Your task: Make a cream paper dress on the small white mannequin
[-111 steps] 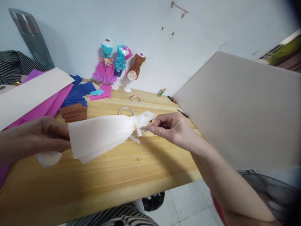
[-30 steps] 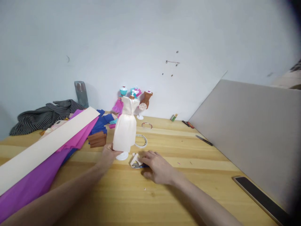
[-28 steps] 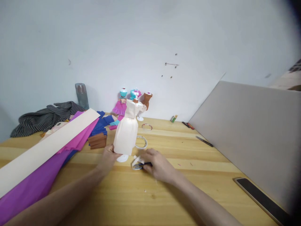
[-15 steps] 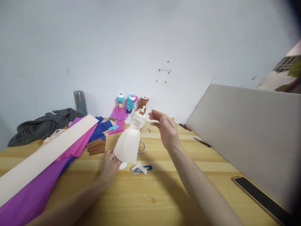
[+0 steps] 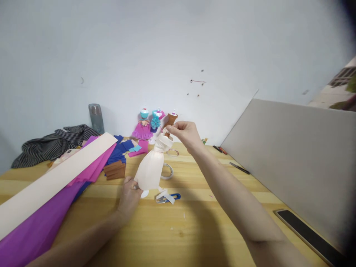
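A small dress form wears a white crepe-paper dress (image 5: 150,168) and leans slightly to the right at the table's middle. My left hand (image 5: 130,196) is closed at the lower left of the skirt, just above the round white base (image 5: 144,194). With thumb and fingers pinched, my right hand (image 5: 187,134) grips the top of the form, hiding its white neck knob. Blue-handled thread snips (image 5: 175,196) lie by the hem, partly under a white paper scrap (image 5: 168,195).
Behind stand dressed forms, including one in a pink skirt (image 5: 142,130) and a brown one (image 5: 172,118). A long cream paper strip (image 5: 61,180), brown pieces (image 5: 115,170) and blue paper lie left. Tape rings (image 5: 167,171), a pen (image 5: 239,168) and a phone (image 5: 308,233) are rightward.
My right hand has moved left from beside the form and closed on its top. The left hand keeps its hold at the skirt's lower edge.
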The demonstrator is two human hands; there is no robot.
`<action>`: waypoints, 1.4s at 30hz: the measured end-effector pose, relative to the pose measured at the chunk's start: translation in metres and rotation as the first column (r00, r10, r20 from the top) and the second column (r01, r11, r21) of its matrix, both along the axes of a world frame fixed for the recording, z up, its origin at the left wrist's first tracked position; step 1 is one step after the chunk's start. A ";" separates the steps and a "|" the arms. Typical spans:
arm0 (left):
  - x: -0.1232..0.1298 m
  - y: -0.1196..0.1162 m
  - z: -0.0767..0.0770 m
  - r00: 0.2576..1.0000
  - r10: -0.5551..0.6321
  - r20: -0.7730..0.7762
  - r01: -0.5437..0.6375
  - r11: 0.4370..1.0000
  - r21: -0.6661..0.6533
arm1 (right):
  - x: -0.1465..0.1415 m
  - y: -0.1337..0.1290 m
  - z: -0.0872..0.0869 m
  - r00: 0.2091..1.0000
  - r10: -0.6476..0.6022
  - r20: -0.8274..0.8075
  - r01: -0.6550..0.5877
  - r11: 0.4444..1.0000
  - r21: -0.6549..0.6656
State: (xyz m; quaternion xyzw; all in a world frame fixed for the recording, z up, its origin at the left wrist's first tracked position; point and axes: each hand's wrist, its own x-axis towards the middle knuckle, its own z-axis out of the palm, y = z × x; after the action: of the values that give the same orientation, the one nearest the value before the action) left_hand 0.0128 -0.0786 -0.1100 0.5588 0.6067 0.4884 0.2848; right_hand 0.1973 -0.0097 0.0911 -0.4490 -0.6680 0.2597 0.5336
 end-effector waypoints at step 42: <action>-0.047 0.049 0.131 0.864 0.172 -0.474 0.423 0.264 0.867 | -0.020 -0.002 -0.029 0.947 0.322 -0.001 -0.295 0.869 0.396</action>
State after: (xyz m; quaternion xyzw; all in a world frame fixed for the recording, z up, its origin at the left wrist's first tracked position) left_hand -0.0346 -0.0297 0.0212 0.7646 0.1889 0.5715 -0.2304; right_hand 0.1778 -0.0119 0.0619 -0.2118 -0.7510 0.2180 0.5862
